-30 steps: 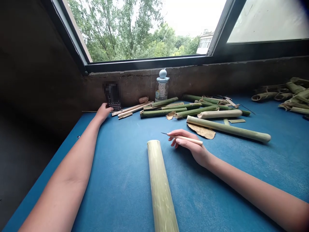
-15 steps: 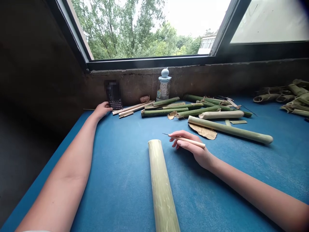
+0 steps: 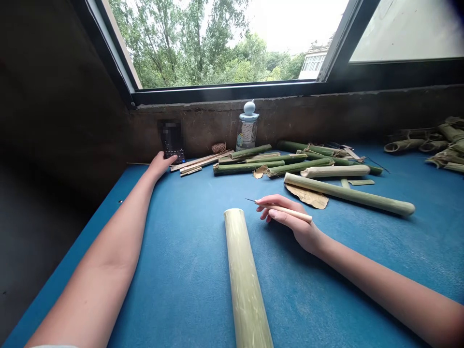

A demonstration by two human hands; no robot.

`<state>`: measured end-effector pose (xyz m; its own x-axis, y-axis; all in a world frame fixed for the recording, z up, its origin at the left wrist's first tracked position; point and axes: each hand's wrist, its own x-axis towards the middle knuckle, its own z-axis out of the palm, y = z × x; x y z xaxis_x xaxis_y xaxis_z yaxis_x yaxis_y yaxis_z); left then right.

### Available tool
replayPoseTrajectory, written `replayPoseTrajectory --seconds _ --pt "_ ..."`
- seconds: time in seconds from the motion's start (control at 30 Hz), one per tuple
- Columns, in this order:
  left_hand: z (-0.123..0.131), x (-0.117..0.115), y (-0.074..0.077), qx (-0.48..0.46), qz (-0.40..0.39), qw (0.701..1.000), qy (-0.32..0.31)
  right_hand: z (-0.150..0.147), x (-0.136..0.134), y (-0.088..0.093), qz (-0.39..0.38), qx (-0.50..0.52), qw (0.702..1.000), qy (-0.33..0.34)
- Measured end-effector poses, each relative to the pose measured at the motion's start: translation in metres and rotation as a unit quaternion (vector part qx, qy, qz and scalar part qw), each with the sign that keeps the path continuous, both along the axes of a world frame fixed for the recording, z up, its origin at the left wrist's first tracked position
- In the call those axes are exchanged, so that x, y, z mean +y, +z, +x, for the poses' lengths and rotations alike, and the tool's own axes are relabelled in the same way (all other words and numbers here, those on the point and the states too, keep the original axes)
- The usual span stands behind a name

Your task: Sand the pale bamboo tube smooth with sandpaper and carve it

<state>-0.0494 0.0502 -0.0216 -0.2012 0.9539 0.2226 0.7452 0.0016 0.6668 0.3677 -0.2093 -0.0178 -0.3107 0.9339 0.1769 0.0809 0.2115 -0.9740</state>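
My left hand (image 3: 159, 165) reaches to the far left of the blue table, its fingertips on a black keypad device (image 3: 174, 155) propped against the wall. The device's upper part is blurred. My right hand (image 3: 290, 221) rests near the middle, pinching a slim pale-wood-handled pointed tool (image 3: 290, 211) with a thin dark metal tip. Just left of that hand lies a long pale peeled bamboo tube (image 3: 245, 280), not touched. Beyond the hand lies a green bamboo length (image 3: 350, 194) on a dried brown leaf (image 3: 307, 196).
Green bamboo lengths (image 3: 275, 164) and flat strips (image 3: 199, 163) lie along the back of the blue table (image 3: 174, 261). A glass jar (image 3: 247, 128) and twine ball (image 3: 218, 147) stand by the concrete wall (image 3: 290, 118). Tied bamboo pieces (image 3: 445, 150) lie far right.
My left hand has moved slightly right, its fingertips now reaching onto the keypad device. My right hand and its tool stay about the same, and the whole view has drifted slightly.
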Motion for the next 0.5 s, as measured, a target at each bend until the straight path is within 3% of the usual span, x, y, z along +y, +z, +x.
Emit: replayPoseTrajectory --seconds 0.23,0.33,0.4,0.5 --pt "-0.002 0.004 -0.005 -0.036 0.013 0.999 -0.015 0.001 0.001 -0.001 0.004 0.006 1.000 -0.007" --pt "0.006 0.001 -0.006 -0.005 -0.016 0.999 0.028 0.000 0.000 0.000 0.004 0.002 1.000 -0.005" --pt "0.013 0.000 -0.002 0.006 -0.033 0.998 0.060 -0.001 0.000 0.001 0.005 0.003 1.000 -0.002" --pt "0.020 0.008 0.009 -0.065 0.022 0.996 0.064 -0.001 0.002 0.001 -0.001 0.010 1.000 0.000"
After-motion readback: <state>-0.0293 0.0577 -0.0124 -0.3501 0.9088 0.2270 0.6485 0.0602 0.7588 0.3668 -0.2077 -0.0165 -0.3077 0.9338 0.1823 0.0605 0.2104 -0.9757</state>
